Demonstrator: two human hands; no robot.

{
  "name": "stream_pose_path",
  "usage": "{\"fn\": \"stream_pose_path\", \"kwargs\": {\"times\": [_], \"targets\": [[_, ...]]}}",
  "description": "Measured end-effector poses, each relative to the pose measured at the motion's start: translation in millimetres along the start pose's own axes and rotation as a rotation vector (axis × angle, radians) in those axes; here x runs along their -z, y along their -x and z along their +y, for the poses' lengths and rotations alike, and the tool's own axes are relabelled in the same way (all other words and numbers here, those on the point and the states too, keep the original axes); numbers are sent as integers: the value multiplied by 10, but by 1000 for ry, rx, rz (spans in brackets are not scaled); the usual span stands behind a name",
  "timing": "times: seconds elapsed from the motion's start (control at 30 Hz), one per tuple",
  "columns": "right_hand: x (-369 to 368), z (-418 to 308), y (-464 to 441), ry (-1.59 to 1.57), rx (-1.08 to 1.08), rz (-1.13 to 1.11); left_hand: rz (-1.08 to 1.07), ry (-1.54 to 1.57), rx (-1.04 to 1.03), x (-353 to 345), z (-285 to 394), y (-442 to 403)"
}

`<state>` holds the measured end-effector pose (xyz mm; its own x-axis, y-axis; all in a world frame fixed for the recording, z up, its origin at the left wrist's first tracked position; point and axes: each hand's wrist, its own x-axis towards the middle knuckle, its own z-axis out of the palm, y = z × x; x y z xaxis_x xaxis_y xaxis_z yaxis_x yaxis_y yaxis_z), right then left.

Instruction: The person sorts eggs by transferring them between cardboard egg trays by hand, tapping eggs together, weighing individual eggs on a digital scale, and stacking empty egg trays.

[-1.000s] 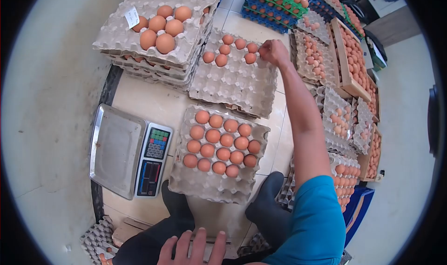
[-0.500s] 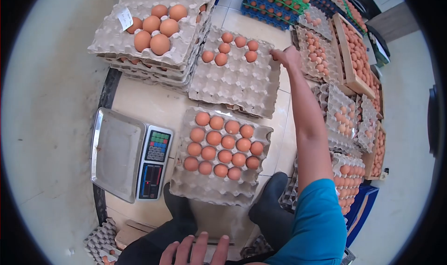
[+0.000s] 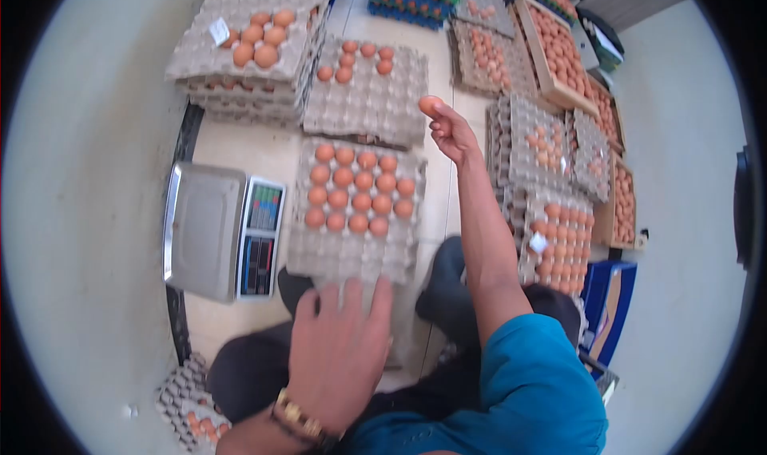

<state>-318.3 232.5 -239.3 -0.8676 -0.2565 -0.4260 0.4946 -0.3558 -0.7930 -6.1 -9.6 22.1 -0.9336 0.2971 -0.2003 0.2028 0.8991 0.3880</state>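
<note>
My right hand (image 3: 453,133) pinches one brown egg (image 3: 430,106) in the air, just right of a cardboard egg tray (image 3: 375,107) that carries a few brown eggs at its far side. Nearer to me lies another cardboard egg tray (image 3: 351,255), with several rows of brown eggs and bare cups along its near edge. My left hand (image 3: 339,355) is open, fingers spread and palm down, over my lap close to that near edge. It wears a gold-coloured bracelet (image 3: 297,415) and holds nothing.
A digital scale (image 3: 208,227) stands left of the near tray. Behind it rises a stack of egg trays (image 3: 240,23) with a paper label. To the right are more egg trays (image 3: 515,167) and wooden crates (image 3: 559,51) of eggs. Green and blue plastic trays (image 3: 411,7) stand at the back.
My right hand has come back from the right side and now shows an egg. My left hand has risen forward from the bottom edge towards the near tray. The whole view has shifted.
</note>
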Motion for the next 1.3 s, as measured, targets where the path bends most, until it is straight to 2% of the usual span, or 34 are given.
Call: {"fn": "stream_pose_path", "kwargs": {"times": [0.07, 0.1, 0.17, 0.23, 0.27, 0.37, 0.5, 0.6, 0.7, 0.73, 0.83, 0.87, 0.97, 1.07, 1.17, 1.2, 1.3], "targets": [[-83, 305, 390, 233, 8, 73, -38, -91, -23, -152, 160, 57], [-263, 424, 704, 431, 11, 215, -92, -77, -67, -220, 227, 118], [-249, 892, 1100, 651, 159, 393, -186, -53, -153, -325, 318, 211], [-259, 1202, 1493, 1062, 318, 535, -230, -68, -208, -433, 350, 285], [-493, 1070, 1794, 1108, 148, 559, -259, -83, -216, -477, 351, 300], [-423, 1285, 1988, 1239, 107, 551, -249, -152, -163, -607, 322, 289], [-221, 1588, 2003, 1314, 416, 615, -230, -212, -121, -732, 341, 259], [90, 1786, 1894, 733, 144, 863, -245, -276, -142, -856, 446, 273], [306, 2001, 1991, 142, 102, 660, -384, -245, -198, -888, 579, 281], [-1, 1886, 2153, 321, 121, 690, -392, -247, -207, -915, 605, 276], [-363, 2015, 2343, 941, 500, 728, -413, -260, -226, -977, 675, 282], [-495, 1946, 2467, 935, 453, 621, -408, -274, -227, -965, 696, 276], [-493, 2049, 2504, 1064, 584, 553, -357, -278, -196, -1053, 713, 249], [-522, 1976, 2372, 1183, 605, 719, -324, -271, -206, -1004, 692, 223], [-615, 1730, 2150, 1335, 356, 769, -318, -276, -208, -1000, 665, 221], [-651, 1639, 2094, 1372, 194, 785, -319, -279, -207, -1009, 662, 223], [-642, 1565, 1978, 1372, 45, 755, -351, -305, -222, -965, 659, 218]]}}
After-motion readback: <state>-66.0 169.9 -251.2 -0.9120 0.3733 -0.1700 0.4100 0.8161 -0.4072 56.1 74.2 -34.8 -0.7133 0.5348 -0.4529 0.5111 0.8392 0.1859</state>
